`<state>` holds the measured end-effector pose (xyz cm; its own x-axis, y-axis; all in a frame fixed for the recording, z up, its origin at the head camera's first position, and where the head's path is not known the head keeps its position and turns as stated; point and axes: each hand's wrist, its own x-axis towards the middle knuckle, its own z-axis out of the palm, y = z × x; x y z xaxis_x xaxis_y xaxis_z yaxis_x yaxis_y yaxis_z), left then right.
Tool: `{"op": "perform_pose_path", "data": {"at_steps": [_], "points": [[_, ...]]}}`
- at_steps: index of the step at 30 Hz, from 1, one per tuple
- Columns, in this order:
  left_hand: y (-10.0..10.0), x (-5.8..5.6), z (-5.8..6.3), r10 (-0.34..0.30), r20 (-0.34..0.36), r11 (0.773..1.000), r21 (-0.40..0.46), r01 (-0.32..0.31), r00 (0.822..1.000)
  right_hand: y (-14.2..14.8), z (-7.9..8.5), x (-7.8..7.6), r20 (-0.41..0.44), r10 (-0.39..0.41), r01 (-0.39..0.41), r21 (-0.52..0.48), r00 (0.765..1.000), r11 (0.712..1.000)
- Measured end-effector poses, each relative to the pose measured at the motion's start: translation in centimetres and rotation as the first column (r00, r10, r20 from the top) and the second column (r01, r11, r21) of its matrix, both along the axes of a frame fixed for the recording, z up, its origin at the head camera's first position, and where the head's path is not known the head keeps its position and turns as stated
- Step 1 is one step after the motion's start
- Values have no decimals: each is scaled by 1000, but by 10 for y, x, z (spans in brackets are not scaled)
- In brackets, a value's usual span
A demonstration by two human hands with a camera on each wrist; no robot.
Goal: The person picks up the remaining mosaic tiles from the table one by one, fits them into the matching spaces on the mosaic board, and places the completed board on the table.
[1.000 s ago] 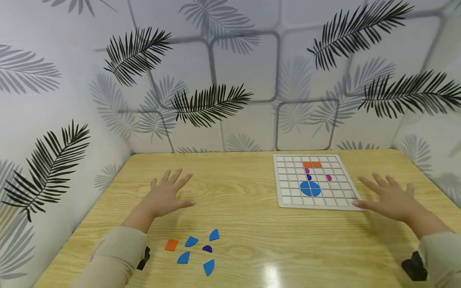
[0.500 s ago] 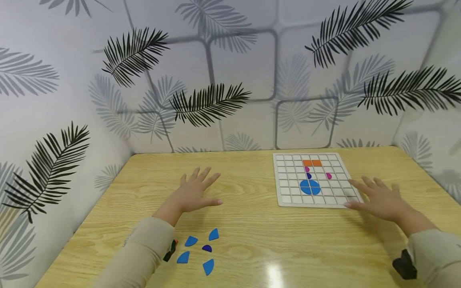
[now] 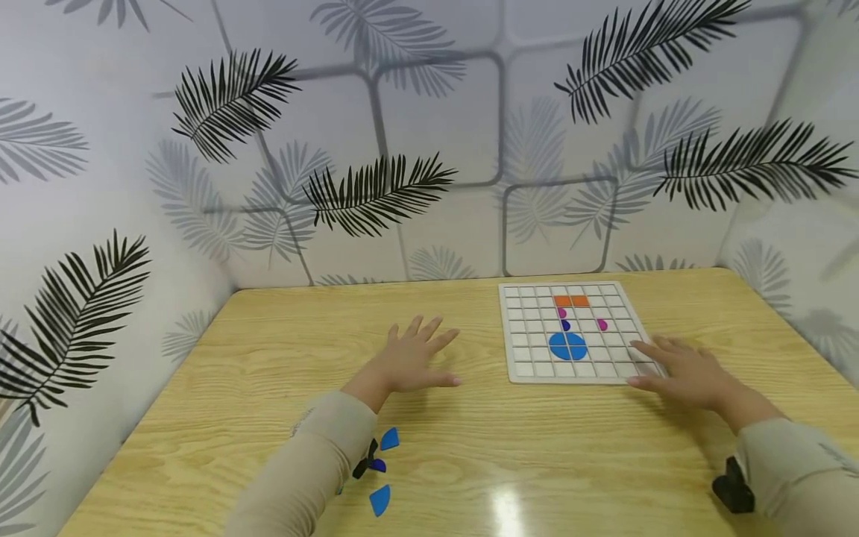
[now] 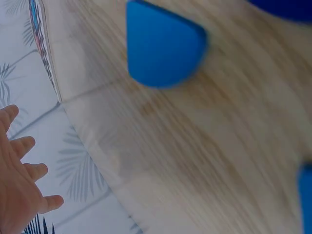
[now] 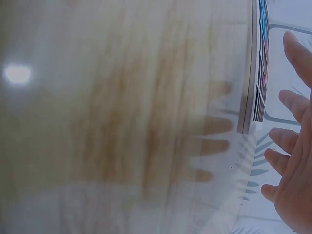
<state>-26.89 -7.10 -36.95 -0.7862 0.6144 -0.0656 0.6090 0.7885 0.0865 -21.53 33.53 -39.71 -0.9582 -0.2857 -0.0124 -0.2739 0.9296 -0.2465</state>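
My left hand is spread above the table left of a white grid board, holding nothing. At the board's near right corner hovers my right hand, fingers apart and nothing in them; whether it touches the board I cannot tell. On the board lie two orange squares, two pink half-circles, a dark blue half-circle and blue quarter-circles forming a round. Below my left wrist, loose blue quarter-circle pieces and a dark blue half-circle piece lie on the table, partly hidden by my sleeve.
The wooden table meets a leaf-patterned wall along its far edge. Black wrist devices sit under both sleeves. In the left wrist view, a blue quarter-circle lies close to the camera.
My left hand has moved right, toward the board, and its sleeve now covers the loose orange square and some blue pieces. My right hand has shifted slightly left over the board's corner.
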Motion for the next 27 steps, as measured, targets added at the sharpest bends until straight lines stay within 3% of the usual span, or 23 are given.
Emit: {"op": "perform_pose_path", "data": {"at_steps": [13, 19, 27], "points": [[56, -7, 0, -43, 96, 997, -65, 49, 995, -1, -11, -16, 48, 12, -12, -6, 999, 1000], [77, -11, -7, -74, 81, 992, -96, 81, 994, -2, -8, -16, 65, 14, -13, -17, 998, 1000], [96, -15, -15, -43, 122, 991, -125, 58, 992, -2, -6, -18, 65, 15, -13, -26, 998, 1000]]}}
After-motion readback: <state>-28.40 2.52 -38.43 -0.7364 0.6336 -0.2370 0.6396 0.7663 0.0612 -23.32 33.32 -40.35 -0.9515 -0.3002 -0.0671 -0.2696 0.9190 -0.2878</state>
